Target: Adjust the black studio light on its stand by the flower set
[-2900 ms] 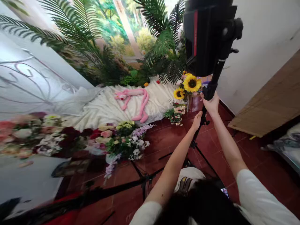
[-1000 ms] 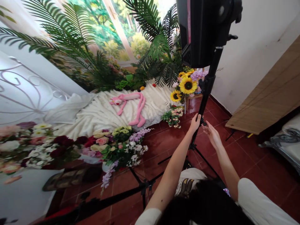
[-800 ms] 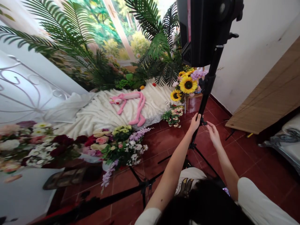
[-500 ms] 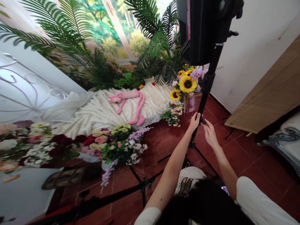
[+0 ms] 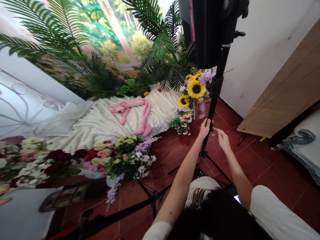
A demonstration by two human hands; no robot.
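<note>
A black light stand (image 5: 217, 90) rises upright in front of me, with a large black studio light (image 5: 208, 33) at its top. My left hand (image 5: 205, 129) is closed round the pole below the light. On the pole's right side, my right hand (image 5: 223, 139) has its fingers pinched together at a small dark knob (image 5: 211, 127), which they partly hide. The stand's legs (image 5: 217, 168) spread over the floor below my hands.
A pink plush toy (image 5: 136, 103) lies on a white draped cloth (image 5: 87, 126). Sunflowers (image 5: 196, 88) stand behind the pole, and mixed flowers (image 5: 105, 153) at left. A second black stand (image 5: 117, 213) crosses the lower left. A wooden board (image 5: 280, 90) leans at right.
The view has shifted a little, so most things sit further left. My right fingers have drawn closer together at the knob. My left hand keeps its place on the pole.
</note>
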